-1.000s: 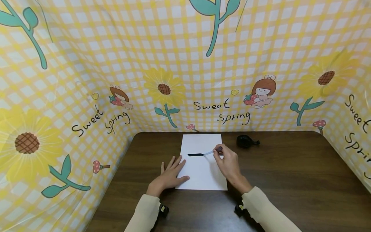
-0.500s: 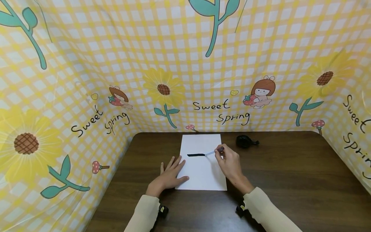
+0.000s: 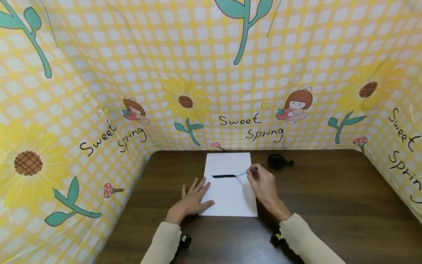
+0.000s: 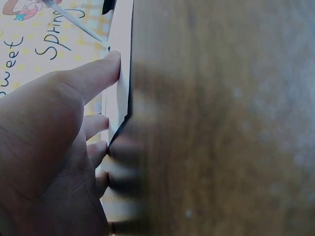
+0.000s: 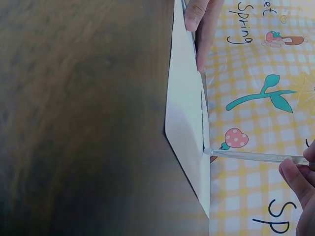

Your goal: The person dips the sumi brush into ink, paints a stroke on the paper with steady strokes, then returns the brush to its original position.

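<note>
A white sheet of paper [image 3: 227, 201] lies on the table with a thick black line [image 3: 224, 176] across its upper part. My left hand [image 3: 191, 201] rests on the sheet's left edge, fingers spread. My right hand [image 3: 263, 183] pinches a slim pen with a clear shaft [image 3: 243, 173] and a dark upper end. Its tip touches the paper at the right end of the line. In the right wrist view the pen [image 5: 256, 156] looks transparent with a pale tip, and the thumb and a finger [image 5: 295, 177] grip its far end. Most of that hand is outside this view.
A small black rounded object with a narrow neck [image 3: 278, 161] lies on the dark wooden table [image 3: 329, 198], behind and right of the sheet. Yellow checked cloth [image 3: 230, 84] hangs behind and at both sides of the table.
The right hand has moved slowly rightward with the pen, and the black line has grown longer at its right end. The left hand stays in place on the paper.
</note>
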The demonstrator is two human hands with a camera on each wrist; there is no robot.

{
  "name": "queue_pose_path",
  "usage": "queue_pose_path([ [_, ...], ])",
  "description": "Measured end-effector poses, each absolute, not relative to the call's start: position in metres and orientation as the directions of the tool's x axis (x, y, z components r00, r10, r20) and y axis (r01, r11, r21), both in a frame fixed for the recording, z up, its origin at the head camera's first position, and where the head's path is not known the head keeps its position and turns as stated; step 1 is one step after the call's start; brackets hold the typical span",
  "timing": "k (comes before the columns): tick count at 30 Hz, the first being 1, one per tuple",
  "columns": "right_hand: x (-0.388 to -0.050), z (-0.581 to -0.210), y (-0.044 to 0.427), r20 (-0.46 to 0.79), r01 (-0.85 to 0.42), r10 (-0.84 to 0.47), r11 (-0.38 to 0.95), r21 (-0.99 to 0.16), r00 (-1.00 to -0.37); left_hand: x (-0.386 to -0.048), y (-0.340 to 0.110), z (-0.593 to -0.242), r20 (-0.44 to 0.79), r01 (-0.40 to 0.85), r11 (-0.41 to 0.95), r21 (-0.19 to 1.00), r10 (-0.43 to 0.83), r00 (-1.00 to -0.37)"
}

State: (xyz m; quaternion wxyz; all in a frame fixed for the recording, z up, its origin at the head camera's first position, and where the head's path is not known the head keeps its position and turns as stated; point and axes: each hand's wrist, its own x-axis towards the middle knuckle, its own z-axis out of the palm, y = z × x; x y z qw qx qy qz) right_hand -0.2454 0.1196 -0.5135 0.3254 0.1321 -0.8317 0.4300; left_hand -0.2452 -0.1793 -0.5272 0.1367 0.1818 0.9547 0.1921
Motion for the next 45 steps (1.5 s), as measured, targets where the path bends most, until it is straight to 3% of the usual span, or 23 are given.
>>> queue_pose_path([
  [45, -0.242, -0.513, 0.143, 0.684, -0.485, 0.074, 0.649, -0.585, -0.725, -0.247, -0.181, -0.530, -0.186, 0.302, 0.858, 0.415, 0.405, -0.895],
])
